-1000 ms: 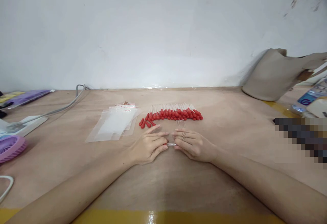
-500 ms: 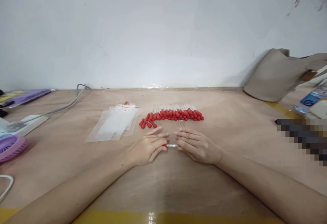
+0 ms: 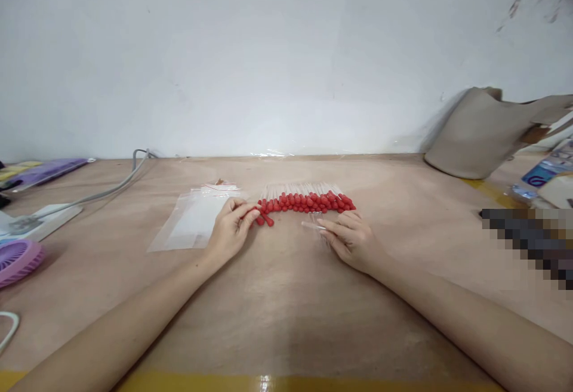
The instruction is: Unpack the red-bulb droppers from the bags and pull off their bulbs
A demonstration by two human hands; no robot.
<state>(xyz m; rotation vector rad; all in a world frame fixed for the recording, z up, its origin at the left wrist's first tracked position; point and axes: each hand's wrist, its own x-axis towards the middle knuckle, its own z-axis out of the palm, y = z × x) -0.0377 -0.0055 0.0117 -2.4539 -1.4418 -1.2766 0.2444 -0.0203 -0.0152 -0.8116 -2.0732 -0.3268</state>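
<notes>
My left hand (image 3: 231, 225) is closed in a pinch at the loose red rubber bulbs (image 3: 267, 220), with a red bulb (image 3: 256, 209) at its fingertips. Thumb and fingers of my right hand (image 3: 351, 238) pinch a clear dropper tube (image 3: 313, 225), which points left and is slightly blurred. Several more clear tubes (image 3: 316, 215) lie just behind that hand, partly covered by it. Beyond both hands runs a row of droppers (image 3: 308, 201), red bulbs toward me and pale clear tubes toward the wall.
Clear zip bags (image 3: 190, 222) lie left of the droppers. Farther left are a grey cable (image 3: 107, 192), a purple round object (image 3: 20, 259) and a purple packet (image 3: 54, 171). A beige container (image 3: 470, 135) stands at the right rear, near a blurred-out dark object (image 3: 528, 243).
My hands have moved apart from the tube and red bulb between them. The left went left and back to the loose bulbs; the right shifted slightly right and now shows a clear tube.
</notes>
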